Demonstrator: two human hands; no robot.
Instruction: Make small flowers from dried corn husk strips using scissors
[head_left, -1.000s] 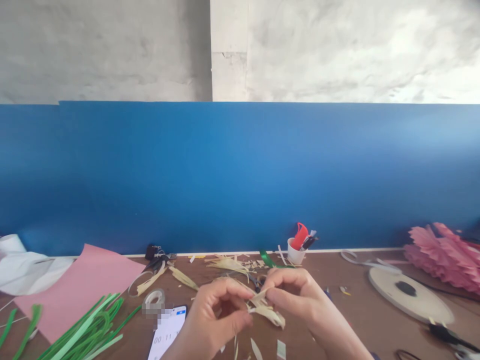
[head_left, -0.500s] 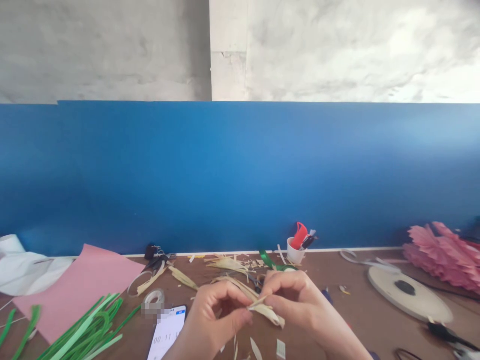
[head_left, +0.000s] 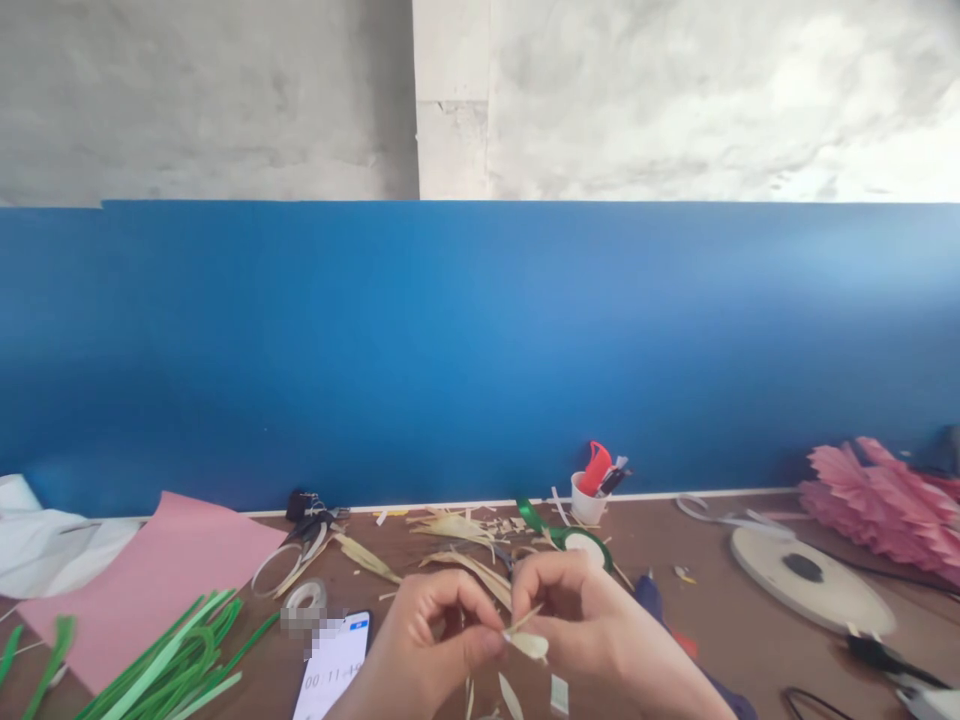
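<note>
My left hand (head_left: pixel 442 630) is closed, thumb and forefinger pinching a small pale dried husk piece (head_left: pixel 531 645) with a rounded, petal-like end. My right hand (head_left: pixel 574 615) meets it from the right, fingers bent in at the husk, where a thin strip sticks up between the two hands. Its fingertips are partly hidden behind its own thumb and knuckles. Behind the hands lie longer dried husk strips (head_left: pixel 465 527) and a spool of green ribbon (head_left: pixel 587 545). A loose husk sliver (head_left: pixel 511 697) rests on the brown table (head_left: pixel 622 690) below.
At left are a phone (head_left: pixel 334 665) with a running timer, a tape roll (head_left: pixel 306 598), green pipe cleaners (head_left: pixel 169 655) and pink paper (head_left: pixel 161 570). A white cup (head_left: pixel 589 500) of pens stands behind. On the right are a glue gun (head_left: pixel 649 598), a beige disc (head_left: pixel 814 580) and pink paper folds (head_left: pixel 881 510).
My right hand has lowered slightly and moved left. The husk between my fingers now shows its rounded end, while before a longer piece stretched to the right. The camera has turned slightly right.
</note>
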